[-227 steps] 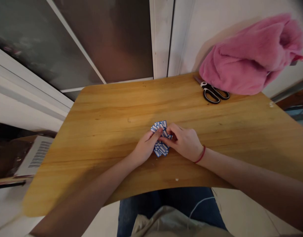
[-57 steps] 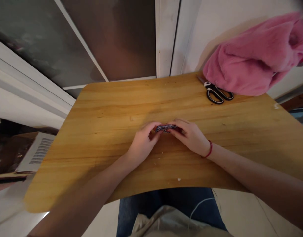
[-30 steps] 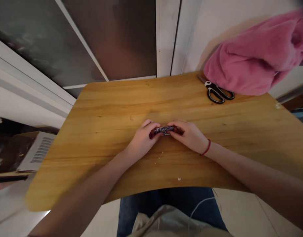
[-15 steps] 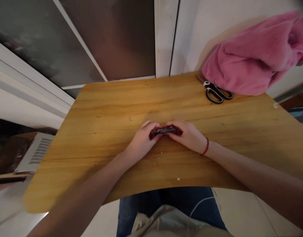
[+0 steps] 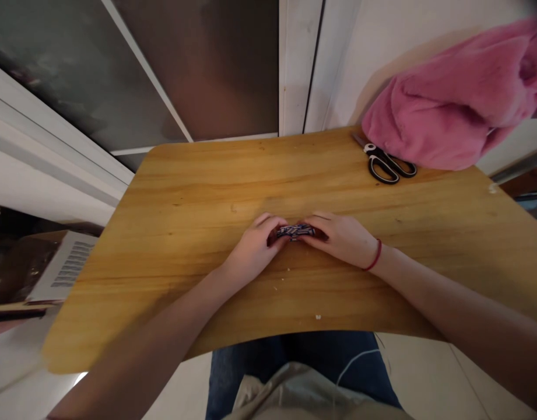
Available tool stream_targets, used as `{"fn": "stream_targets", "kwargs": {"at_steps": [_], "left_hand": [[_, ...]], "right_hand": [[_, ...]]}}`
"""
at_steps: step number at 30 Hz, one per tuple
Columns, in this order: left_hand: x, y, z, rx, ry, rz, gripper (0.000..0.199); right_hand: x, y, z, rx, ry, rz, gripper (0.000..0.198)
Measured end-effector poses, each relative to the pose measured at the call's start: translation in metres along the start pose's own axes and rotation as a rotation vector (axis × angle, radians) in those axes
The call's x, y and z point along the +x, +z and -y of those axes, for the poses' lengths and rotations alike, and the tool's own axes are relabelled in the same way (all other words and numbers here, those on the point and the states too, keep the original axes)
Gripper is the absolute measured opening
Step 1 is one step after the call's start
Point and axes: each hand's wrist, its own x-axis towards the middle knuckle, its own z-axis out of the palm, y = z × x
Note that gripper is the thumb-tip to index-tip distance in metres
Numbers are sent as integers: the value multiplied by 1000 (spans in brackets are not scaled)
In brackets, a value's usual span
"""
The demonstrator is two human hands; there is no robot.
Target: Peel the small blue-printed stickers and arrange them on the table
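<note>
Between my two hands is a small, dark bundle with white and reddish stripes; its exact kind is too small to make out. My left hand pinches its left end between thumb and fingers. On the other end, my right hand, with a red cord on the wrist, closes its thumb and fingers the same way. Both hands are low over the middle of the wooden table. The ends of the bundle are hidden inside my fingers.
Black-handled scissors lie at the back right, beside a pink plush cloth. Small white scraps dot the table near its front edge. A cardboard box stands left of the table. Sliding door panels rise behind.
My right hand has shifted slightly right, away from my left hand. More of the striped bundle's face now shows between them. The whole view has moved a little.
</note>
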Motion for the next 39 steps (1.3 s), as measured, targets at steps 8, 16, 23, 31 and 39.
{"fn": "stream_targets", "kwargs": {"at_steps": [8,16,23,31,39], "left_hand": [[-2,4,-8,227,15,174,20],[2,-3,-3,-71,31,61,9],[-1,-2,-8,-231,-99,63,17],[-4,-1,-10,-332,-174,75,39],[-3,3,-13,-742,-228,159,25]], "right_hand": [[6,4,18,-246,0,140,27],[-1,2,11,135,64,63,27],[1,2,17,484,97,13,27],[-1,-4,27,783,159,125,47],[-3,-3,25,805,269,120,48]]}}
